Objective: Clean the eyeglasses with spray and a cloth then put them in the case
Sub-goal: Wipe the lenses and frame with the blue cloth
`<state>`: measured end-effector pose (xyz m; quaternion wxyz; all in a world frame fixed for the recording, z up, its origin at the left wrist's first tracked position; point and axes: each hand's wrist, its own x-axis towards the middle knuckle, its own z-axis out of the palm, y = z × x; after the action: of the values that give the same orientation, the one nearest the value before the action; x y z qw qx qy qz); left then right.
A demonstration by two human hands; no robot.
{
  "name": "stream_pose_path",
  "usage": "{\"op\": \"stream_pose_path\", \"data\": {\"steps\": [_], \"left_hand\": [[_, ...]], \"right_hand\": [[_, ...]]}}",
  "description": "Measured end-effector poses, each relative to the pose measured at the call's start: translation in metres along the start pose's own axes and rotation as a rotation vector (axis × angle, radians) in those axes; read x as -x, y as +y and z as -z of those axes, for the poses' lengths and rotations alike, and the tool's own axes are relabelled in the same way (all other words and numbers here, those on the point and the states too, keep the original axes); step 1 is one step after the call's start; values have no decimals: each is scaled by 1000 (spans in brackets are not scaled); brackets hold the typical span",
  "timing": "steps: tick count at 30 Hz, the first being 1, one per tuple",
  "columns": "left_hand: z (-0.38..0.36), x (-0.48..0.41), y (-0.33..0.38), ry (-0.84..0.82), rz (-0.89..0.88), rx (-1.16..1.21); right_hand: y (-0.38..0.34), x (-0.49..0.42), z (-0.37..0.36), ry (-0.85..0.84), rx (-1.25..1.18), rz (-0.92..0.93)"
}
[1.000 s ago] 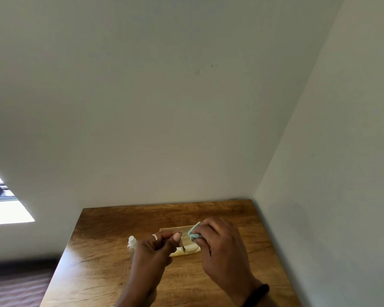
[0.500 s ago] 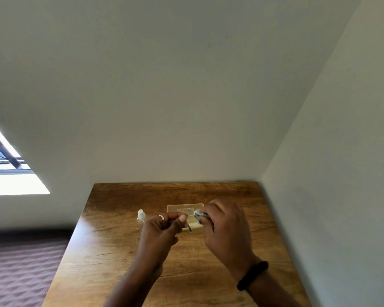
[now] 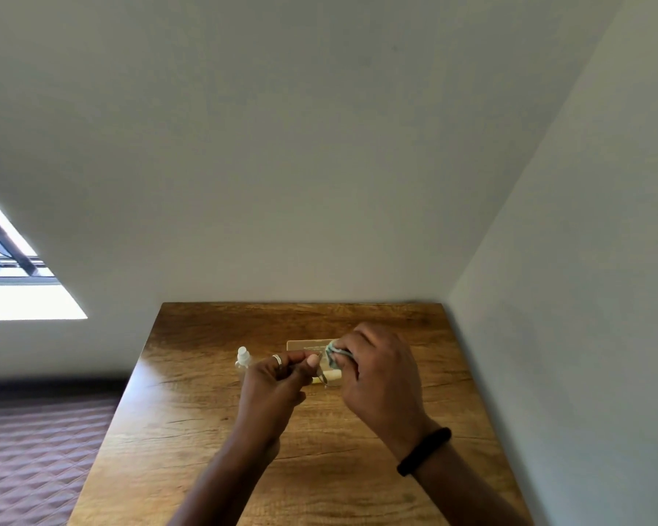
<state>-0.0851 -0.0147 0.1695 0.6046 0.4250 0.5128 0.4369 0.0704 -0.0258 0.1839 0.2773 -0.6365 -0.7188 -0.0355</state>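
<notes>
Above the wooden table [image 3: 206, 430], my left hand [image 3: 278, 389] pinches the thin-framed eyeglasses [image 3: 321, 373], which are mostly hidden between my hands. My right hand [image 3: 380, 377] presses a pale teal cloth [image 3: 335, 354] against the glasses. A small clear spray bottle [image 3: 242, 358] with a white cap stands upright on the table just left of my left hand. Behind my hands lies the clear eyeglass case [image 3: 306, 345] with a cream inside, partly hidden.
The table sits in a corner, with a wall [image 3: 566, 336] along its right side and another wall behind it. A window [image 3: 12, 282] is at the left. A patterned purple floor [image 3: 35, 449] lies to the left of the table.
The view has tilted down, so more of the table and both forearms show. My hands keep the glasses and cloth together, with the cloth shifting slightly over the lens.
</notes>
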Motion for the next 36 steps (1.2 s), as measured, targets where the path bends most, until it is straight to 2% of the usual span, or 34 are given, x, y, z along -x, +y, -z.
{"op": "stream_pose_path", "data": {"steps": [6, 12, 19, 24, 31, 33, 36], "left_hand": [[4, -1, -1, -6, -13, -8], [3, 4, -5, -4, 20, 9], [9, 2, -6, -3, 16, -13], [9, 6, -11, -3, 16, -15], [11, 4, -9, 15, 14, -8], [15, 3, -10, 38, 13, 3], [21, 2, -10, 45, 14, 16]], "right_hand": [[-8, 16, -4, -61, -16, 105], [4, 0, 1, -41, -22, 19], [-11, 21, -7, -101, -20, 99], [-1, 9, -4, -54, -14, 11], [-6, 17, 0, -106, -20, 117], [7, 17, 6, -94, -34, 73], [32, 13, 24, 3, -154, -92]]}}
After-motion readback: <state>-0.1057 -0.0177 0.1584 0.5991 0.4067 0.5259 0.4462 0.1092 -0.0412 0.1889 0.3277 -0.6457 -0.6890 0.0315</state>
